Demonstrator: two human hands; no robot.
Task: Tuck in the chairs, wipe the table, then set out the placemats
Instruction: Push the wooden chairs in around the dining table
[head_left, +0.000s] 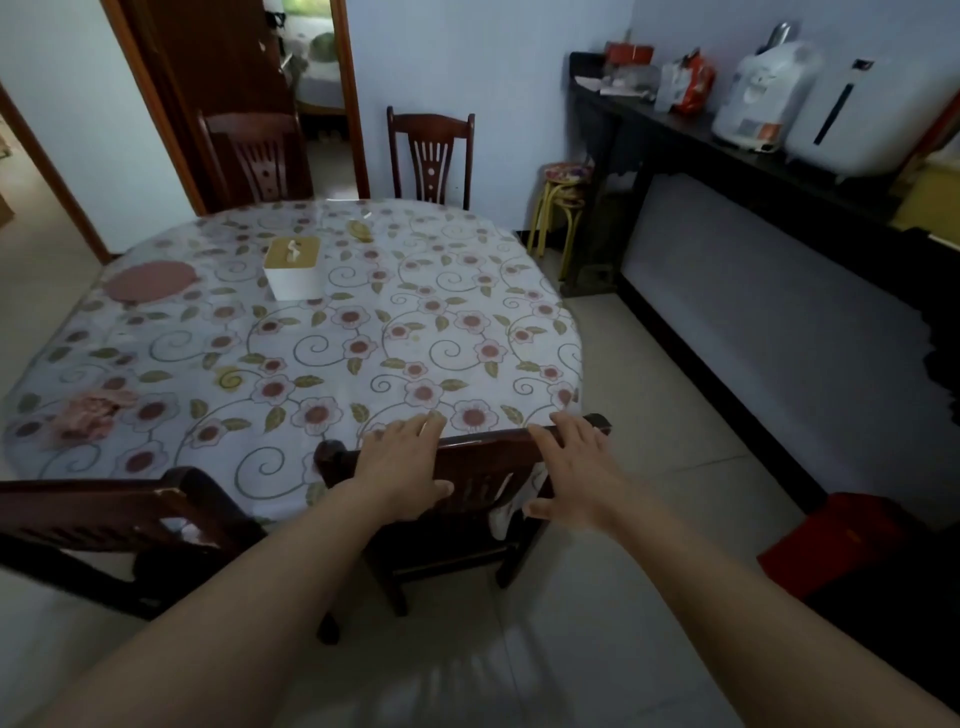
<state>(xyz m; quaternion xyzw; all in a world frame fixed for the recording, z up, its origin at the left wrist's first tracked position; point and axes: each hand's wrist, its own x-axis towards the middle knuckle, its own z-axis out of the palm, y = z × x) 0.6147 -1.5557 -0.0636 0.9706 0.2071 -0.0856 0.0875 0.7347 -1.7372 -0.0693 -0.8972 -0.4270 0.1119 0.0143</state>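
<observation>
Forearms: lower frame, nearest the camera, both reaching forward to one chair back.
Near-left chair (104, 519): lower left, dark wood, angled to the table edge, untouched.
Crumpled pink cloth (91, 413): left edge of the table, lying loose; likely the wiping rag.
Round pink placemat (150, 281): upper left of the tabletop, flat, still off at the side and not laid at a seat.
Table (415, 312): centre, round, floral cover under clear film.
Tissue box (292, 267): centre-left of the tabletop, white with a tan lid.
Left hand (402, 465): lower centre, fingers draped over the top rail of the centre chair, thumb on the near face; grasping the rail loosely.
Centre chair (467, 467): lower centre, dark wood, top rail touching or just beside the table edge, seat under the rim; appears nearly tucked. White cloth hanging at its right side.
Right hand (571, 467): right of centre, fingers spread and fairly straight, resting on the right end of the same rail; not clasping it.
Far chairs (431, 156): upper centre, two, backs upright behind the table.
Stools (563, 202): upper right of centre, stacked beside the dark sideboard (727, 156).
Step in hand: tucking chairs, first stage.
Next move: probably a short final push, then the near-left chair; wiping and placemats not yet begun.
</observation>
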